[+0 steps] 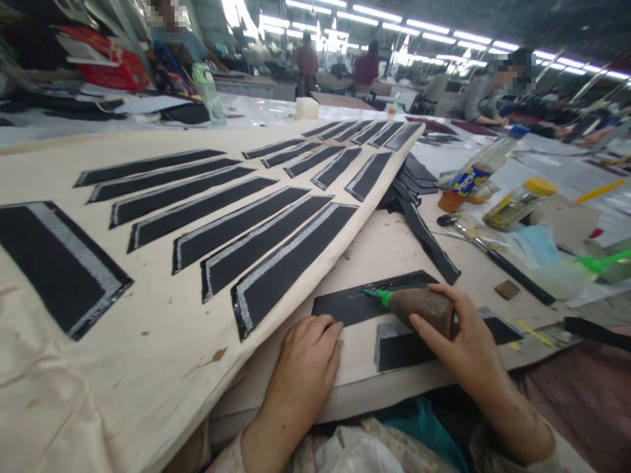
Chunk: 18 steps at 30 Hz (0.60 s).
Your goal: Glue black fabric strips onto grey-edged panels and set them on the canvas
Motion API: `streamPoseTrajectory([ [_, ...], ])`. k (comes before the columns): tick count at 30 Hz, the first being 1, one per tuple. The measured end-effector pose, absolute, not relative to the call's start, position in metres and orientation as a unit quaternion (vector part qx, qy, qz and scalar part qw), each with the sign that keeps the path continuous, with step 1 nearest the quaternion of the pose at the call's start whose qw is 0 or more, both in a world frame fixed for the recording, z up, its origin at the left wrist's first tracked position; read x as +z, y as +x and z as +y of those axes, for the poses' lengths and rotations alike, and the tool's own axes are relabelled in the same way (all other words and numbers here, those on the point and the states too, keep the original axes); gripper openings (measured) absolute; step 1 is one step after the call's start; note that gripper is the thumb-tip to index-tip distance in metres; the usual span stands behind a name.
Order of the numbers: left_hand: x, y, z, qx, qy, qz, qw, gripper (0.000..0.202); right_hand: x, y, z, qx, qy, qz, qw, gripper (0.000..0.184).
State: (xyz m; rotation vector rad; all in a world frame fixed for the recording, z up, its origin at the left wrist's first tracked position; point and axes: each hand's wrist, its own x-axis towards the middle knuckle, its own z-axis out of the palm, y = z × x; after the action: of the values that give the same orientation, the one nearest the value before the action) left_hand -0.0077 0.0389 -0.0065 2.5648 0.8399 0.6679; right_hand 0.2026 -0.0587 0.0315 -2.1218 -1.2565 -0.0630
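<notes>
My right hand is wrapped round a brown squeeze bottle with a green nozzle, tilted to the left. The nozzle tip is at a black strip of material on the table, where a wet, shiny line of glue runs along the far edge. My left hand lies palm down with its fingers on the near left corner of that strip. Nearer to me is a second black strip with a grey border, partly hidden by my right hand.
A cream cloth-covered board to the left bears rows of black strips with glossy edges. At the right are a bottle of amber liquid, a yellow-lidded jar and a black-handled brush. Several people work in the background.
</notes>
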Motion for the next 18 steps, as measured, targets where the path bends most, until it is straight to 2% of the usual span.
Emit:
streamPoseTrajectory([
  [4,-0.004,-0.009,0.038,0.224,0.912,0.295,0.173,0.026,0.033,0.188,-0.05,0.025,-0.796,-0.506,0.333,0.044],
  [11,-0.004,-0.01,0.036,0.219,0.914,0.293,0.173,0.027,0.033,0.212,-0.057,-0.034,-0.826,-0.462,0.322,0.046],
  [18,-0.008,-0.02,0.032,0.208,0.92,0.279,0.18,0.031,0.032,0.186,-0.044,0.012,-0.787,-0.52,0.331,0.044],
])
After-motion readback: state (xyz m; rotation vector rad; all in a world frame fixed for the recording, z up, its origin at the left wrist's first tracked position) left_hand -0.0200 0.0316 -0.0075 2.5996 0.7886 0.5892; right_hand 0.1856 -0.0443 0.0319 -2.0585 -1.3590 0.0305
